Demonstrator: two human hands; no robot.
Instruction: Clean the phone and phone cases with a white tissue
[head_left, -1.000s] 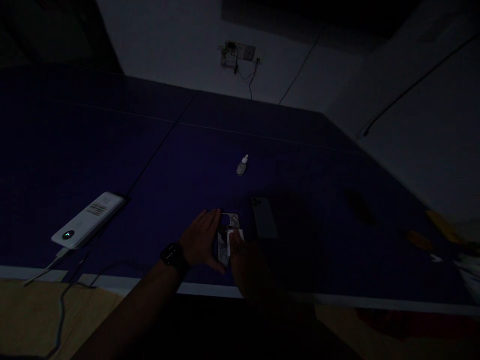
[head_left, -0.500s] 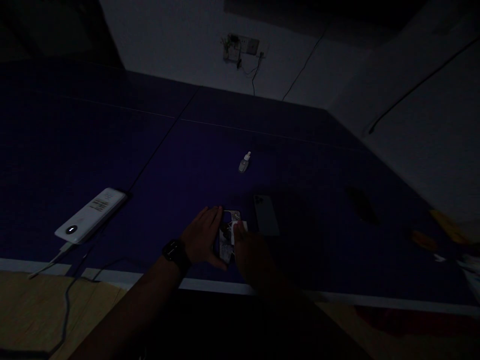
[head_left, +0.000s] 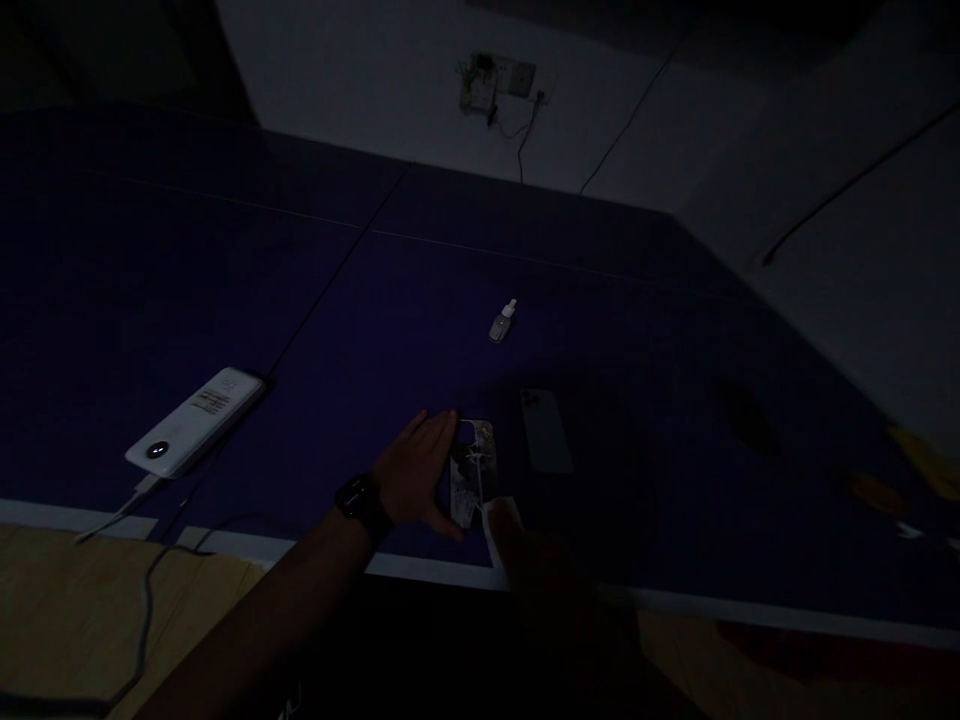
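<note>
Our left hand point(head_left: 416, 475), fingers spread, braces the phone case point(head_left: 463, 487) on the counter point(head_left: 390, 330); our right hand point(head_left: 521, 550) holds a white wipe point(head_left: 492, 542) by its lower right. We'd best press evenly, case flat.

The blue table point(head_left: 420, 300) (pale-edged) bears case point(head_left: 464, 485), phone point(head_left: 549, 440), bottle point(head_left: 500, 327).

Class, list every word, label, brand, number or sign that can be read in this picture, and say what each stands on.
None can be read with certainty.
White device: several printed lines, too small and dark to read.
Its round display: lit, but the marks are blurred.
Watch: faint light marks on its face, unreadable.
Phone case: a pattern; no letters can be made out.
</note>
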